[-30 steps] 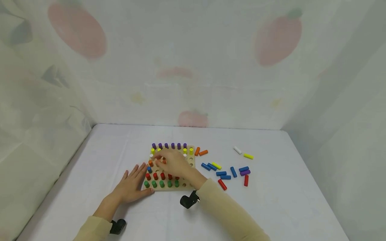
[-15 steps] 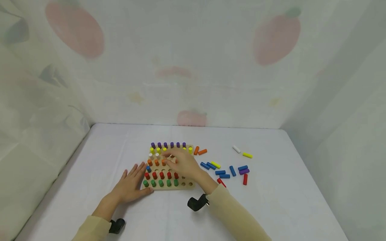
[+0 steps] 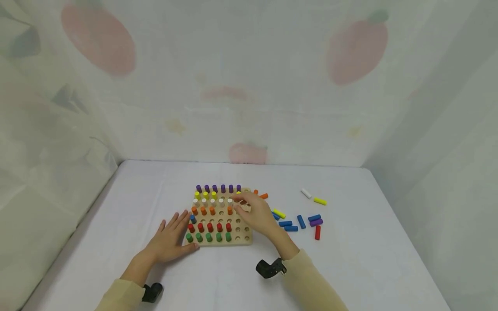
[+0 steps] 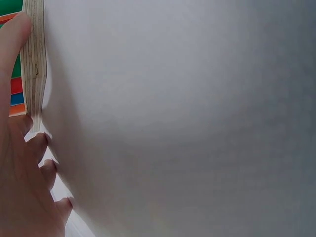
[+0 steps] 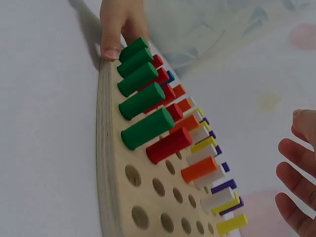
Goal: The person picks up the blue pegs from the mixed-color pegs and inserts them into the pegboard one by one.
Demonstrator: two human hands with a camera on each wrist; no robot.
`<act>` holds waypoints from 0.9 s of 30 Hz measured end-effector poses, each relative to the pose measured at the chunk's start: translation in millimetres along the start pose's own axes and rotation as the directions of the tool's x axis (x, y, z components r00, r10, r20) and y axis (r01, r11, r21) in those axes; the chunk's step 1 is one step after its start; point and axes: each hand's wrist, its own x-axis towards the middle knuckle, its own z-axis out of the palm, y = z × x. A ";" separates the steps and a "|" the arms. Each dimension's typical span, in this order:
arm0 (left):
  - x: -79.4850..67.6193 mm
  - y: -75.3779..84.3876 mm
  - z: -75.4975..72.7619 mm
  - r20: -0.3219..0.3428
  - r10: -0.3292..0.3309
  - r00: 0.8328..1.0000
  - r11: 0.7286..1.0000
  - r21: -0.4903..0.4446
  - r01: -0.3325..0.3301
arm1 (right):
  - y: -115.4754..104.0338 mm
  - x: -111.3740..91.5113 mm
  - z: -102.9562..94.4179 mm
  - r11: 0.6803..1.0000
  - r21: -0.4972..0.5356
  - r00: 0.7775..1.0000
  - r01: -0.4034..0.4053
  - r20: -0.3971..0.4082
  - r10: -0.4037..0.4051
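A wooden pegboard [image 3: 242, 242] lies on the white table with rows of upright coloured pegs, among them green pegs [image 3: 209, 237], red pegs [image 3: 210, 227] and white pegs [image 3: 213, 202]. My left hand [image 3: 169, 242] rests flat at the board's left side, its thumb at the near left corner and straight fingers along the edge. Above the right part of the board hovers my right hand [image 3: 256, 214], thumb and forefinger spread near the white row. The right wrist view shows that hand's fingers [image 5: 296, 180] loosely bent and apart from the pegs, with nothing visible between them.
Loose pegs lie right of the board: several blue pegs [image 3: 301, 222], a purple peg [image 3: 316, 223], a red peg [image 3: 317, 233], a white peg [image 3: 306, 193], a yellow peg [image 3: 320, 201] and orange ones [image 3: 264, 196] partly behind my right hand.
My right hand has moved rightward along the white row, uncovering white and orange pegs on the left and covering some loose pegs. My left hand stays in place.
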 end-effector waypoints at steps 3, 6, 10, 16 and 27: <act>0.5 -1.6 2.4 -0.028 0.018 0.999 1.000 -0.003 -0.019 | 7.2 -9.2 -4.4 0.999 0.010 0.999 -0.034 -0.035 0.034; 0.7 -3.3 4.5 -0.061 0.038 0.997 0.999 0.000 -0.038 | 13.9 -17.4 -9.3 0.997 0.028 0.994 -0.067 -0.082 0.069; 0.6 -3.5 4.3 -0.046 0.030 0.998 1.000 0.006 -0.029 | 26.3 -27.0 -11.6 0.993 0.035 0.984 -0.109 -0.140 0.113; 0.8 -5.4 5.0 -0.006 0.007 1.000 1.000 0.019 -0.007 | 44.9 -40.1 -11.3 0.983 0.040 0.965 -0.178 -0.190 0.182; 0.7 -4.4 4.2 -0.015 0.010 1.000 1.000 0.023 -0.010 | 60.2 -54.1 -8.8 0.964 -0.045 0.945 -0.263 -0.216 0.247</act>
